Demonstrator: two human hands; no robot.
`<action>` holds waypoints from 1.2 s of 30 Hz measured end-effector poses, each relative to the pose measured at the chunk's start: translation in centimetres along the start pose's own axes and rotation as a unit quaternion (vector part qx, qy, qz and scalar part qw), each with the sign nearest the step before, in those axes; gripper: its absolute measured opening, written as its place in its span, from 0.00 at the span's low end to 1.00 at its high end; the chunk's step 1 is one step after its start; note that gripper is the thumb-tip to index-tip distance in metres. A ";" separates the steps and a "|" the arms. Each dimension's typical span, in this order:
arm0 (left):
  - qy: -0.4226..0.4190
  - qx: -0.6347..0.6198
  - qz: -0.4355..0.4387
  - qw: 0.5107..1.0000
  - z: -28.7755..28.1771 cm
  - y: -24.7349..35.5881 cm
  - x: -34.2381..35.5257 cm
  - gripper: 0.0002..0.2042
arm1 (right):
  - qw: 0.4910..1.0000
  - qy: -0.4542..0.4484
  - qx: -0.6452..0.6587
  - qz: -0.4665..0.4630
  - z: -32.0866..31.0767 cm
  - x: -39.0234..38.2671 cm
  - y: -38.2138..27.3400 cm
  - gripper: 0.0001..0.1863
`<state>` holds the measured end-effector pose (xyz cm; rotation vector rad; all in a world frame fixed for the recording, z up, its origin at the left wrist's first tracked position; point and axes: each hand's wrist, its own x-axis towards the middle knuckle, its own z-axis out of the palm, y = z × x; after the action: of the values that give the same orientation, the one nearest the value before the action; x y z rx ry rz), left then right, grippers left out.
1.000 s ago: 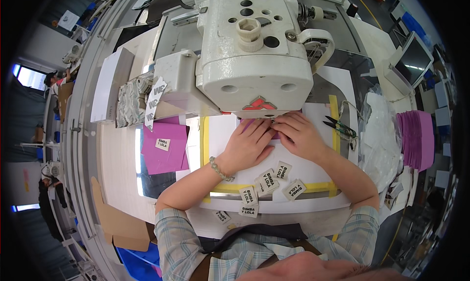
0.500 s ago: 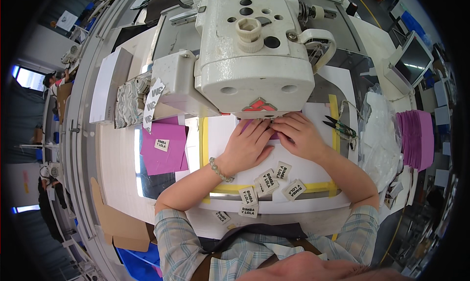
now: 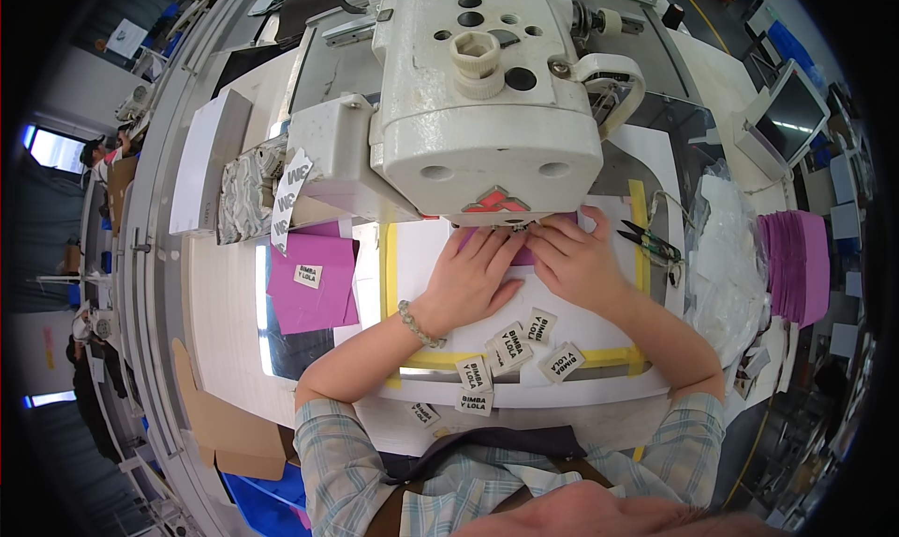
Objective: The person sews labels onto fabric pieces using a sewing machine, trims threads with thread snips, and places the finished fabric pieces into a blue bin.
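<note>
A purple piece of material (image 3: 523, 256) lies beneath the white head of a sewing machine (image 3: 487, 167), mostly covered by my fingers and the machine. My left hand (image 3: 475, 277) rests flat on its left part, fingers stretched toward the needle area. On its right side, my right hand (image 3: 576, 264) lies with extended fingers, the thumb apart. The needle and the fingertips near it are hidden by the machine head. Several small white labels (image 3: 562, 362) with dark print are scattered on the white work surface (image 3: 426, 256), edged in yellow tape, and in front of it.
Purple pieces (image 3: 323, 308) with one label on top lie left. Black-handled thread snips (image 3: 655, 245) are right of my right hand. Farther right are clear plastic wrapping (image 3: 726, 265), a purple stack (image 3: 791, 267) and a screen (image 3: 791, 116). A white box (image 3: 208, 167) stands left.
My right hand has shifted slightly, with its thumb now lifted outward and its fingers a little straighter. More purple shows between my hands. My left hand has hardly moved.
</note>
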<state>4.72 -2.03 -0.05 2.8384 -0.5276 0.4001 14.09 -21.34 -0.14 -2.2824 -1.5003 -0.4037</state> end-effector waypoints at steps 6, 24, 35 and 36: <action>0.035 0.014 0.023 0.999 0.0 0.1 -0.1 0.26 | 0.995 -0.006 0.101 0.000 0.9 -0.7 1.2 0.15; 0.084 0.070 0.105 0.988 0.5 -0.8 1.1 0.13 | 0.987 0.060 0.103 0.111 1.0 1.4 1.0 0.08; 0.147 0.019 0.085 0.985 0.4 -1.2 1.1 0.14 | 0.893 0.025 0.420 0.157 0.3 1.0 1.0 0.07; 0.161 0.020 0.093 0.982 0.1 -1.1 1.2 0.14 | 0.805 -0.007 0.547 0.231 0.2 0.8 1.0 0.08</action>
<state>6.21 -1.40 0.01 2.6888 -0.7218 0.8946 15.37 -20.93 -0.11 -1.5462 -0.7384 0.5168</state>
